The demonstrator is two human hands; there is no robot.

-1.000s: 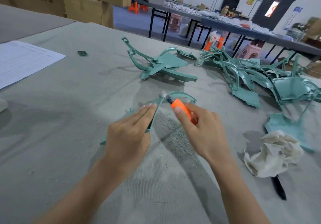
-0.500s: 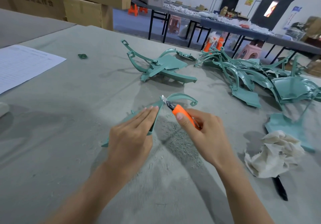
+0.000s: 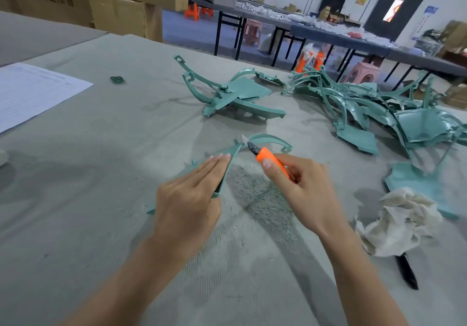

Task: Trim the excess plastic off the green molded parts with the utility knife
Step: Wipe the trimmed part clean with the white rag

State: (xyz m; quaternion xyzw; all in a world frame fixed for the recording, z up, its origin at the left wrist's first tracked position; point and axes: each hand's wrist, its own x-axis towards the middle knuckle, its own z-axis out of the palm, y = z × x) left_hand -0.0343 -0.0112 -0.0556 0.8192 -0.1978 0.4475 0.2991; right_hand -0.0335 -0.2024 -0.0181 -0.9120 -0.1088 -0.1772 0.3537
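A green molded part (image 3: 269, 140) with a curved arm lies on the grey table in front of me. My left hand (image 3: 189, 199) lies flat on its wide end and holds it down. My right hand (image 3: 307, 191) grips an orange utility knife (image 3: 267, 157). The blade tip touches the part where the curved arm joins the body. A patch of fine green shavings (image 3: 262, 199) lies between my hands.
A small stack of green parts (image 3: 237, 98) sits beyond the knife, a big pile (image 3: 374, 108) at the right. A crumpled white rag (image 3: 401, 222) covers a black tool (image 3: 406, 272). A paper sheet (image 3: 32, 93) lies left. Cardboard boxes (image 3: 121, 14) stand behind.
The knife has slid forward along the part's edge, away from me, and the blade tip now sits at the arm's joint. My left hand stays pressed on the part.
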